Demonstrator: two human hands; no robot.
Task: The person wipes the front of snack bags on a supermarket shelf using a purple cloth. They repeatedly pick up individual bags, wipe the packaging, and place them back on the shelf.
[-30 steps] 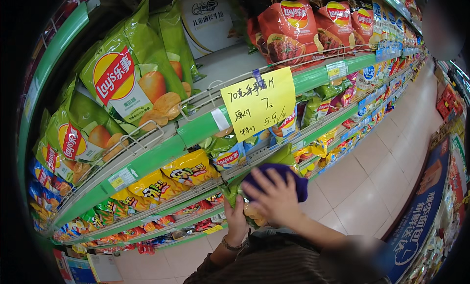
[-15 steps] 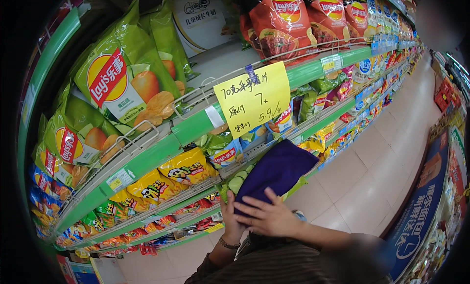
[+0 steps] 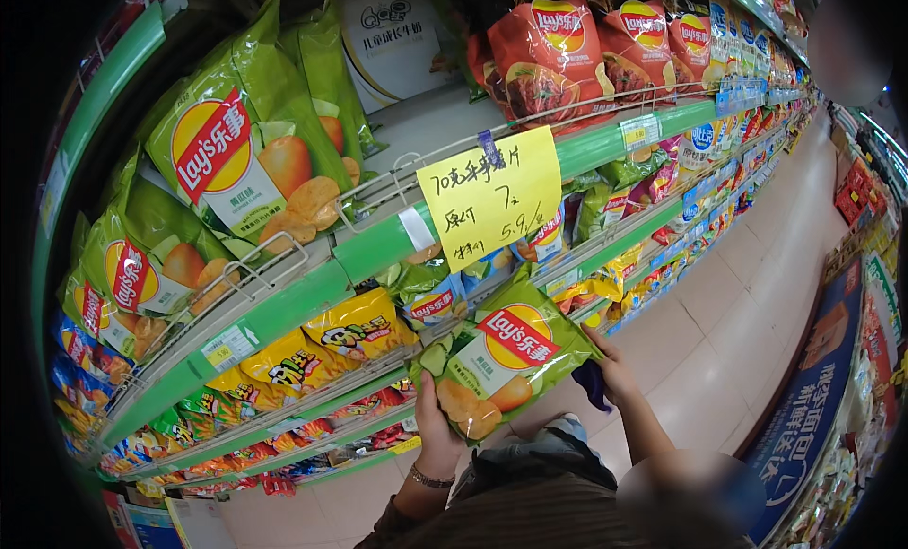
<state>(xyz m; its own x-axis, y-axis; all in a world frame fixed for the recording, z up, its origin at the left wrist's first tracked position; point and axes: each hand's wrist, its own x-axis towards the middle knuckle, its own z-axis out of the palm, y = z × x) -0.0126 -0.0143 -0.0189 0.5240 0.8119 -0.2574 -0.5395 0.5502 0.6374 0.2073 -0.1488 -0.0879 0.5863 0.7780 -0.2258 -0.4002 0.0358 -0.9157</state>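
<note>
A green bag of potato chips (image 3: 515, 346) is held in front of the shelves, tilted, its printed front facing up. My left hand (image 3: 440, 424) grips its lower left edge; a bracelet circles that wrist. At the bag's right end, my right hand (image 3: 617, 371) is closed on the corner. A dark purple cloth (image 3: 592, 386) hangs crumpled below that hand, partly hidden behind the bag. Similar large green chip bags (image 3: 241, 133) stand on the upper shelf to the left.
A green-edged shelf (image 3: 378, 256) with wire rails carries a yellow handwritten sign (image 3: 492, 197). Red chip bags (image 3: 558, 52) stand beyond it, and yellow snack bags (image 3: 359, 322) sit below. A blue display stand (image 3: 804, 398) flanks the tiled aisle (image 3: 719, 322) at right.
The purple cloth, spread over the bag under my right hand before, is now off its front and bunched by that hand. My right hand has shifted right to the bag's edge.
</note>
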